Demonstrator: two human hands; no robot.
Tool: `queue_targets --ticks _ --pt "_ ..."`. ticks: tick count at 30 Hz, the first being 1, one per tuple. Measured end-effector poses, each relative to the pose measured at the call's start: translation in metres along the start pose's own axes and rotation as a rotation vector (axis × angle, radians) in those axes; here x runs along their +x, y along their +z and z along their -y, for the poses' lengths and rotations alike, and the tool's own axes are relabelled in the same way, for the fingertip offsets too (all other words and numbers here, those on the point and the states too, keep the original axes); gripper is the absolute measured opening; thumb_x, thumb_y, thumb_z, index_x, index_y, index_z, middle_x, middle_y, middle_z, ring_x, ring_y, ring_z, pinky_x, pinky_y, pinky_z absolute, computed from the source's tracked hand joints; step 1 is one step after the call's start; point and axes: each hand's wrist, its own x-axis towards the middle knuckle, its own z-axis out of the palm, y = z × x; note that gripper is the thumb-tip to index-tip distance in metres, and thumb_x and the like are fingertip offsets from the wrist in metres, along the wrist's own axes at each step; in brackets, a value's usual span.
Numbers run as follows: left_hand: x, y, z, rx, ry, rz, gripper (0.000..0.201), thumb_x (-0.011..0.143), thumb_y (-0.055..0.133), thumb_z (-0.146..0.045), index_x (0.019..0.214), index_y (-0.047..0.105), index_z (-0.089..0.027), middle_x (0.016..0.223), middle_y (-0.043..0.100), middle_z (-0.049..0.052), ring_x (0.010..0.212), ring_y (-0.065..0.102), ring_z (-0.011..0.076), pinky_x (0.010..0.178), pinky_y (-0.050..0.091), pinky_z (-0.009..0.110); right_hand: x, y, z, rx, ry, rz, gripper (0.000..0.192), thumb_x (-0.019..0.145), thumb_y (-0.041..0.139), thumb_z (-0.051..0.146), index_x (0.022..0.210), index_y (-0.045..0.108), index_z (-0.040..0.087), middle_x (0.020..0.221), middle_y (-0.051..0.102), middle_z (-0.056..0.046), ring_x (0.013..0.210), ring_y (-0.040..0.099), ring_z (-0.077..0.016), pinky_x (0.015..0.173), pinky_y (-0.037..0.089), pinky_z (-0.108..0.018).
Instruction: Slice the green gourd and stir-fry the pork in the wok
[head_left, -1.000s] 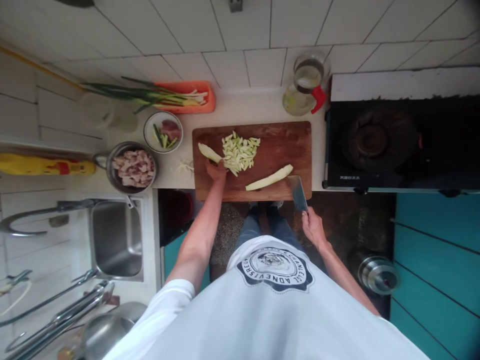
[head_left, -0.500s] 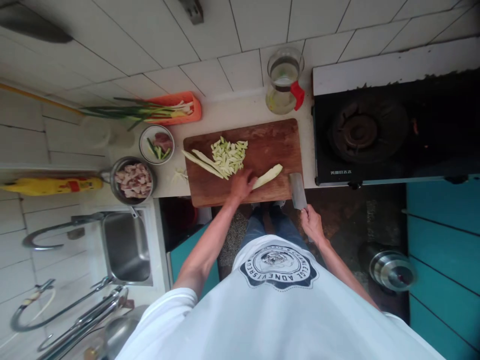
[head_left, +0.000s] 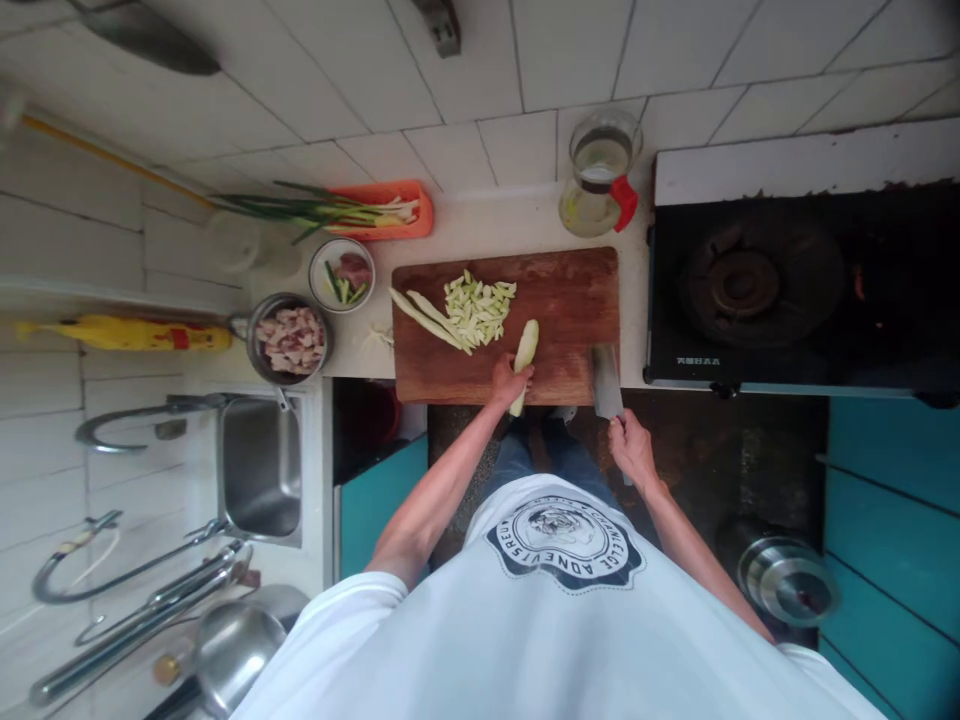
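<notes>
My left hand (head_left: pixel 510 382) is closed round a long, pale peeled vegetable (head_left: pixel 528 343), which points away from me over the front of the wooden cutting board (head_left: pixel 570 290). In my right hand (head_left: pixel 632 447) is a cleaver (head_left: pixel 607 382) by its handle, its broad blade at the board's right front edge and apart from the vegetable. A heap of pale green cut pieces (head_left: pixel 478 308) lies on the board's left half. Beside that heap rest long pale strips (head_left: pixel 427 318) of the same look.
Left of the board stand a pot of raw meat chunks (head_left: pixel 291 340), a bowl (head_left: pixel 341 275) and an orange basket of scallions (head_left: pixel 425 212). Behind is a glass jug with a red handle (head_left: pixel 592 205). A black gas stove (head_left: pixel 787 340) borders the right; a sink (head_left: pixel 261 470) lies left.
The vegetable in my left hand has swung from slanting right to pointing nearly straight away from me. My right hand still holds the cleaver near the board's right edge. The view has shifted.
</notes>
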Motion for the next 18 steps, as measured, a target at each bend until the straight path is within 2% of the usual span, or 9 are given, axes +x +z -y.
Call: queue_targets --ticks 2,4,8,10,13,16,18 --pt "-0.013 -0.002 0.006 -0.302 -0.046 -0.031 0.034 0.088 0.082 -0.03 0.111 0.059 -0.02 0.088 0.072 0.004 0.06 0.071 0.0156 0.063 0.062 0.032 0.007 -0.003 0.004 -0.012 -0.016 0.03 0.032 0.103 0.04 0.048 0.102 0.06 0.022 0.078 0.068 -0.006 0.068 0.063 -0.0228 0.065 0.043 -0.031" --pt "-0.027 -0.006 0.013 -0.511 -0.037 -0.104 0.034 0.089 0.082 -0.031 0.109 0.055 -0.021 0.09 0.071 0.003 0.063 0.072 0.0139 0.064 0.064 0.031 0.016 -0.005 0.011 -0.03 -0.042 0.061 0.035 0.103 0.04 0.05 0.103 0.06 0.021 0.078 0.068 -0.006 0.069 0.063 -0.0234 0.064 0.043 -0.031" --pt "-0.038 -0.022 0.022 -0.779 -0.053 -0.374 0.035 0.093 0.077 -0.032 0.114 0.051 -0.022 0.091 0.071 0.001 0.073 0.076 0.015 0.071 0.066 0.031 0.036 -0.005 0.034 -0.122 -0.137 0.098 0.034 0.103 0.041 0.05 0.1 0.06 0.022 0.077 0.067 -0.006 0.067 0.061 -0.0225 0.065 0.041 -0.032" --pt "-0.026 -0.032 0.025 -0.866 -0.104 -0.507 0.034 0.096 0.075 -0.032 0.117 0.05 -0.021 0.086 0.07 0.001 0.075 0.077 0.0166 0.072 0.066 0.032 0.045 -0.001 0.05 -0.178 -0.196 0.112 0.031 0.103 0.041 0.048 0.098 0.059 0.022 0.075 0.066 -0.005 0.066 0.06 -0.0221 0.065 0.04 -0.032" --pt "0.006 -0.047 0.026 -0.924 -0.214 -0.639 0.03 0.099 0.072 -0.032 0.119 0.052 -0.02 0.084 0.072 0.002 0.077 0.078 0.0196 0.072 0.065 0.034 0.058 0.007 0.08 -0.259 -0.293 0.152 0.029 0.104 0.04 0.044 0.099 0.06 0.022 0.077 0.067 -0.005 0.069 0.061 -0.023 0.067 0.04 -0.032" --pt "0.037 -0.058 0.032 -0.854 -0.291 -0.72 0.027 0.098 0.073 -0.031 0.115 0.057 -0.019 0.091 0.074 0.006 0.083 0.078 0.0211 0.075 0.063 0.035 0.066 0.018 0.117 -0.365 -0.383 0.206 0.03 0.104 0.039 0.042 0.105 0.062 0.021 0.078 0.067 -0.007 0.072 0.064 -0.0251 0.068 0.039 -0.033" --pt "0.048 -0.064 0.042 -0.771 -0.227 -0.707 0.023 0.097 0.074 -0.029 0.111 0.059 -0.018 0.094 0.075 0.009 0.085 0.077 0.0218 0.076 0.062 0.036 0.071 0.027 0.143 -0.443 -0.432 0.25 0.032 0.105 0.038 0.041 0.108 0.063 0.02 0.078 0.068 -0.008 0.073 0.065 -0.0261 0.068 0.04 -0.033"
